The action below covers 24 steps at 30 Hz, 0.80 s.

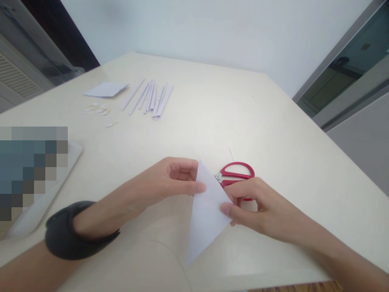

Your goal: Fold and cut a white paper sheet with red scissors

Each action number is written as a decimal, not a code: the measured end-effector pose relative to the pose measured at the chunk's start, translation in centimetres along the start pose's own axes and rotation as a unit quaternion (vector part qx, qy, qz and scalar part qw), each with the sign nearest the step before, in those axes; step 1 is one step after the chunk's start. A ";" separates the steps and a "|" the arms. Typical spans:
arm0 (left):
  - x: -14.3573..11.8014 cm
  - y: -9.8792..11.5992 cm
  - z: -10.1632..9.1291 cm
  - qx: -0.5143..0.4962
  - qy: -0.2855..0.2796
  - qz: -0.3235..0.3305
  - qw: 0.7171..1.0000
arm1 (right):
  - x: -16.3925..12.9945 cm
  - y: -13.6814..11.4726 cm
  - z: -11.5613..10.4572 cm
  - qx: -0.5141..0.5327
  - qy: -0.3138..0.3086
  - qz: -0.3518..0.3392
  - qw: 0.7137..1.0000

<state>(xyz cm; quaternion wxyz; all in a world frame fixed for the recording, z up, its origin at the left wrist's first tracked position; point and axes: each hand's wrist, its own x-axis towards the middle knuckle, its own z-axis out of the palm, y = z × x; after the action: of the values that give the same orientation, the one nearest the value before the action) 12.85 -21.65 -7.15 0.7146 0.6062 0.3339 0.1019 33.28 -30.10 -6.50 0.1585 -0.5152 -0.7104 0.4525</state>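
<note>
My left hand (pixel 173 180) and my right hand (pixel 258 209) both pinch a white paper folded into a triangle (pixel 206 211), held just above the cream table (pixel 273 121). The left fingers grip its upper left edge, the right fingers its right edge. The triangle's long point hangs down toward me. Red-handled scissors (pixel 237 174) lie on the table right behind the paper, partly hidden by it and by my right hand. A black band (pixel 73 231) sits on my left wrist.
Several rolled white paper strips (pixel 150 97) lie at the far left of the table, beside a flat folded sheet (pixel 105 90) and small paper scraps (pixel 99 109). A pale tray-like object (pixel 45 194) rests at the left edge. A small scrap (pixel 231 153) lies behind the scissors.
</note>
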 end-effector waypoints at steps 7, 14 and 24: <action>0.0 -0.1 1.0 -0.010 -0.019 0.032 0.999 | 0.1 -0.2 0.2 -0.032 -0.005 -0.021 0.999; -0.3 0.2 0.5 -0.055 0.033 -0.009 0.998 | 0.0 -0.1 -0.1 -0.022 0.000 -0.024 0.999; -0.4 0.4 0.0 0.024 0.118 0.053 0.991 | 0.0 0.3 0.0 0.015 -0.010 -0.013 1.000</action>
<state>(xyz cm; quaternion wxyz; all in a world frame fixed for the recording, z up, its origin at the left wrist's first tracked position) 12.62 -21.75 -6.60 0.6492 0.6233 0.3861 0.2025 33.44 -30.05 -6.70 0.1657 -0.4988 -0.7116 0.4662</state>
